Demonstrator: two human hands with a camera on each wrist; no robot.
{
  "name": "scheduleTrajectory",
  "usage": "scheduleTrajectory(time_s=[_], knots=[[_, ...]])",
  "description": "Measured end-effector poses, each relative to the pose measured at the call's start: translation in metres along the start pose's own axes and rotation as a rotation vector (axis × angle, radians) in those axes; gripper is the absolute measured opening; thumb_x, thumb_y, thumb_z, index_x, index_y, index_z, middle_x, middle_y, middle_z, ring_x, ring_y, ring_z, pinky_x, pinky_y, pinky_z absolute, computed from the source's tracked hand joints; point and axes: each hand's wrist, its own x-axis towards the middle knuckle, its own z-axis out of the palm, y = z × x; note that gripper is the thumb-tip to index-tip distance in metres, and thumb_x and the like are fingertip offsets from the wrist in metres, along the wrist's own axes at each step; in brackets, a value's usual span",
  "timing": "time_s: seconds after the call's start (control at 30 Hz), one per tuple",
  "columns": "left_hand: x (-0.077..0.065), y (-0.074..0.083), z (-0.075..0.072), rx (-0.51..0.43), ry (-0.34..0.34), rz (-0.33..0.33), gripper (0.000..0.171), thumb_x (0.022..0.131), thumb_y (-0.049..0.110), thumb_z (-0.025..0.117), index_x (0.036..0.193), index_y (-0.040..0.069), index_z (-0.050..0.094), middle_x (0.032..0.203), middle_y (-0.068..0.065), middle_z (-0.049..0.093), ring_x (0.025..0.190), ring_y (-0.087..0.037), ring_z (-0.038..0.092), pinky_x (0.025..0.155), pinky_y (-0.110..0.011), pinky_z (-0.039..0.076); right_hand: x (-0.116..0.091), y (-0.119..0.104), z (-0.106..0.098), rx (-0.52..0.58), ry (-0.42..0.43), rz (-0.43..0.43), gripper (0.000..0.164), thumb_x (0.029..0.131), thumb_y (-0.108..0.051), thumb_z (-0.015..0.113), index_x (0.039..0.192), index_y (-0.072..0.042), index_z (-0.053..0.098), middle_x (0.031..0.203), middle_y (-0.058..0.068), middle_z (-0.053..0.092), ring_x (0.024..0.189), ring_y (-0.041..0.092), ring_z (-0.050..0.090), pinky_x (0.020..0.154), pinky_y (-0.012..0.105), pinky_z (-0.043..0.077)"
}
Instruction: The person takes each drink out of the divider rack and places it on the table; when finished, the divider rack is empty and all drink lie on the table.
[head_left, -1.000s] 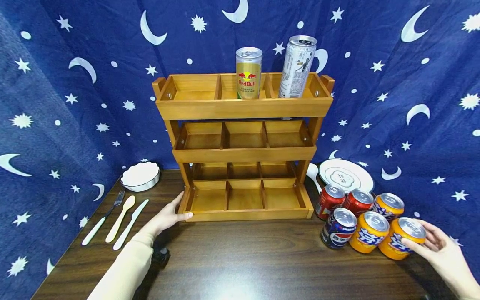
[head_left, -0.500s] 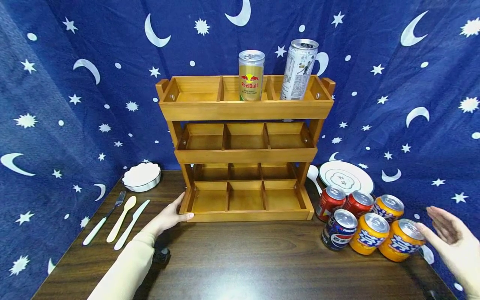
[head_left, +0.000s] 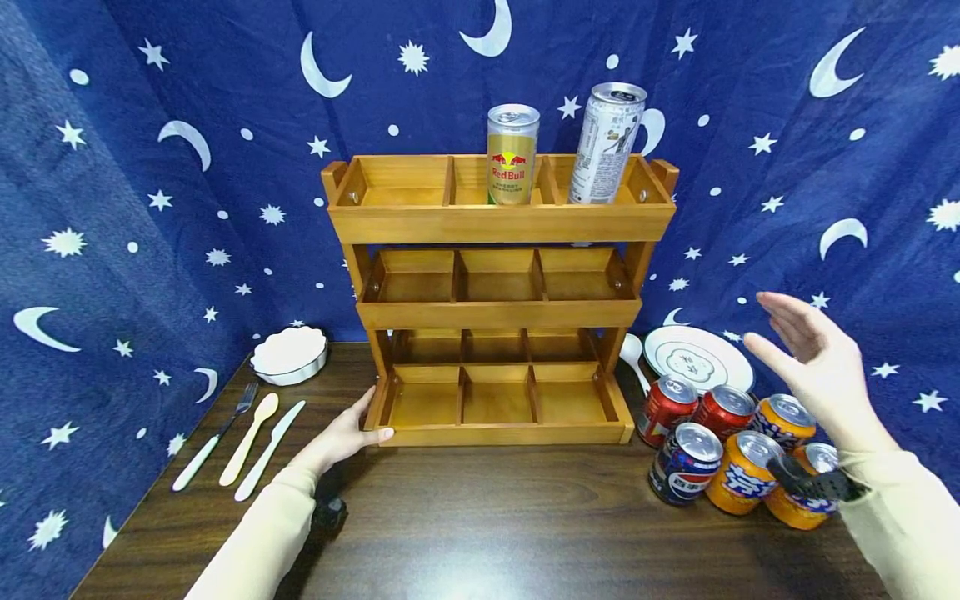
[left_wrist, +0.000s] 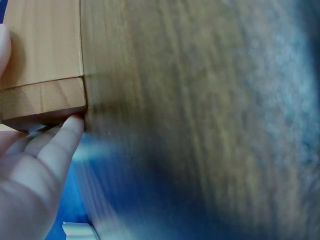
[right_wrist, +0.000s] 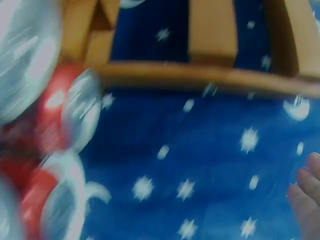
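Note:
A three-tier wooden shelf rack [head_left: 498, 314] stands in the middle of the head view. My left hand [head_left: 342, 435] holds its lower left corner, thumb on the front and fingers along the side; the left wrist view shows fingers [left_wrist: 62, 145] against the wooden end. My right hand [head_left: 817, 362] is in the air above the cans, fingers parted and nothing in them. Below it stand two red cans [head_left: 667, 410], a dark blue Pepsi can [head_left: 686, 467] and several orange soda cans [head_left: 738, 479]. The right forearm partly hides one orange can.
On the top tier stand a gold Red Bull can [head_left: 512, 158] and a tall white can [head_left: 606, 150]. Left lie a fork [head_left: 217, 437], spoon [head_left: 251, 437] and knife [head_left: 270, 450], below a white dish [head_left: 289, 357]. A plate [head_left: 701, 354] and white spoon [head_left: 633, 354] are behind the cans.
My right hand has let go of the front-right orange can, then risen and moved left over the cans. My left hand keeps its hold on the rack's corner.

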Motion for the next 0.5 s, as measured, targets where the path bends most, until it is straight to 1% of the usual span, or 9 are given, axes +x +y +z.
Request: scheduleTrajectory(time_s=[0.1, 0.13, 0.2, 0.33, 0.5], knots=[[-0.001, -0.001, 0.0, -0.017, 0.002, 0.006, 0.096, 0.075, 0.034, 0.067, 0.141, 0.003, 0.005, 0.138, -0.031, 0.025, 0.126, -0.041, 0.028, 0.102, -0.052, 0.022, 0.027, -0.018, 0.021, 0.094, 0.002, -0.05, 0.056, 0.073, 0.006, 0.064, 0.126, -0.004, 0.046, 0.125, -0.005, 0.052, 0.117, 0.004, 0.046, 0.093, 0.009, 0.034], [-0.001, -0.001, 0.0, -0.025, 0.002, 0.007, 0.095, 0.075, 0.033, 0.067, 0.141, 0.003, 0.006, 0.138, -0.03, 0.025, 0.126, -0.041, 0.029, 0.102, -0.052, 0.022, 0.036, -0.024, 0.027, 0.147, 0.004, -0.062, 0.057, 0.073, 0.007, 0.064, 0.125, -0.003, 0.046, 0.125, -0.004, 0.052, 0.118, 0.006, 0.046, 0.094, 0.011, 0.034], [-0.001, -0.001, 0.0, -0.038, -0.001, 0.011, 0.095, 0.075, 0.033, 0.067, 0.141, 0.003, 0.005, 0.138, -0.03, 0.025, 0.126, -0.04, 0.028, 0.103, -0.051, 0.021, 0.053, -0.037, 0.037, 0.208, 0.005, -0.077, 0.057, 0.072, 0.006, 0.065, 0.125, -0.003, 0.046, 0.126, -0.001, 0.052, 0.119, 0.009, 0.045, 0.096, 0.013, 0.034], [-0.001, -0.002, 0.0, -0.049, 0.0, 0.001, 0.095, 0.075, 0.033, 0.068, 0.141, 0.004, 0.006, 0.138, -0.029, 0.025, 0.126, -0.039, 0.028, 0.103, -0.051, 0.021, 0.086, -0.067, 0.055, 0.239, 0.012, -0.085, 0.056, 0.073, -0.001, 0.067, 0.126, -0.007, 0.046, 0.13, 0.003, 0.049, 0.122, 0.011, 0.043, 0.098, 0.015, 0.033], [0.0, -0.002, 0.0, -0.048, 0.004, -0.005, 0.095, 0.075, 0.033, 0.068, 0.142, 0.005, 0.006, 0.138, -0.028, 0.026, 0.126, -0.039, 0.029, 0.103, -0.051, 0.02, 0.117, -0.099, 0.072, 0.251, 0.011, -0.073, 0.056, 0.074, -0.008, 0.067, 0.126, -0.008, 0.046, 0.133, 0.005, 0.046, 0.123, 0.012, 0.041, 0.101, 0.021, 0.031]])
